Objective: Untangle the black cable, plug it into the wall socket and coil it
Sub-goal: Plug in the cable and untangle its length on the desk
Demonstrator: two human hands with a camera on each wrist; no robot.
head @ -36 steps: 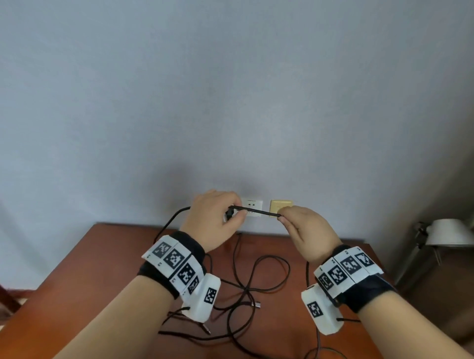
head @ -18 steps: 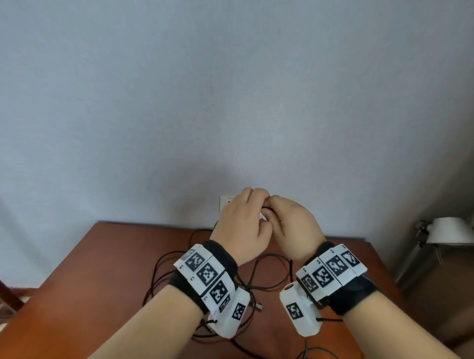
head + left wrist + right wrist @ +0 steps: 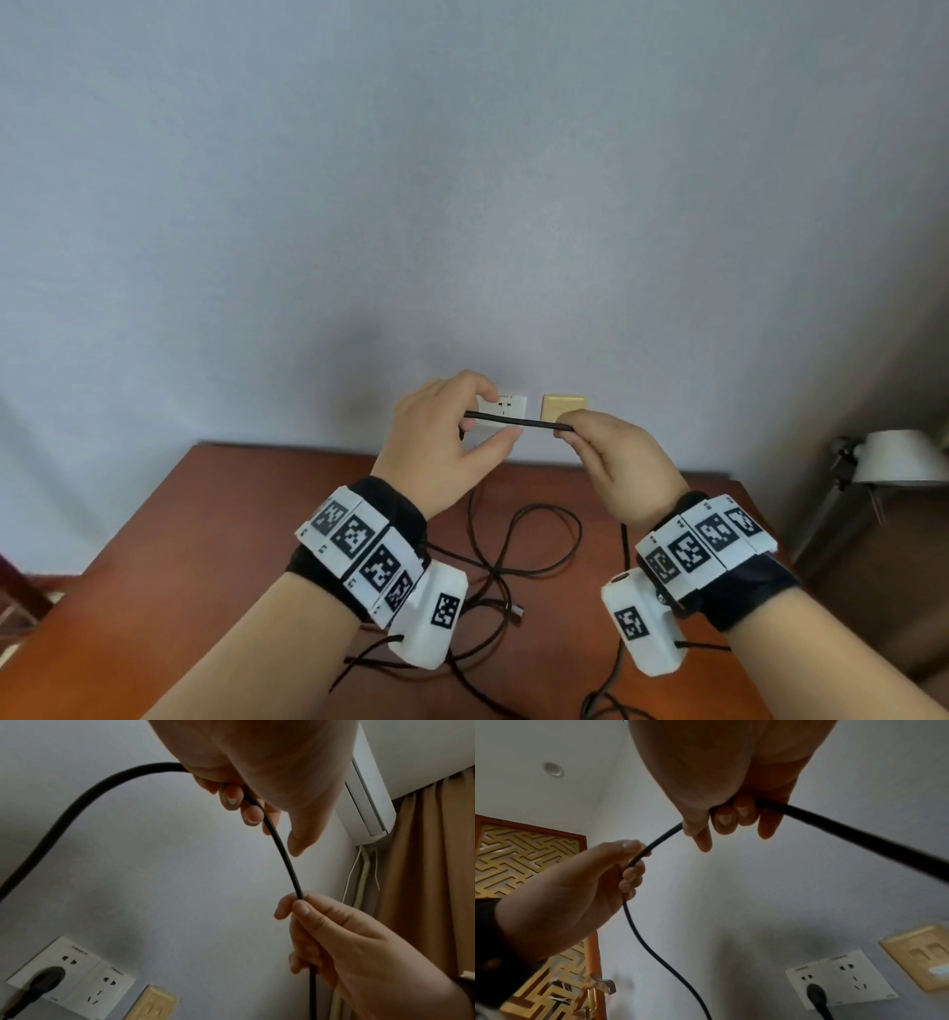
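Plugged in, coiling not yet done.
I hold the black cable (image 3: 518, 422) taut, left hand (image 3: 447, 442) and right hand (image 3: 611, 462) each curled round it; loose loops lie on the surface (image 3: 215, 514). Only my wrist views show the plug (image 3: 816, 993) seated in the wall socket (image 3: 839, 981).

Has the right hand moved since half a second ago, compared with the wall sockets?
Yes. The right hand has gone to the right, away from the left hand. It uncovered the sockets and now sits below the beige plate, pinching the cable.
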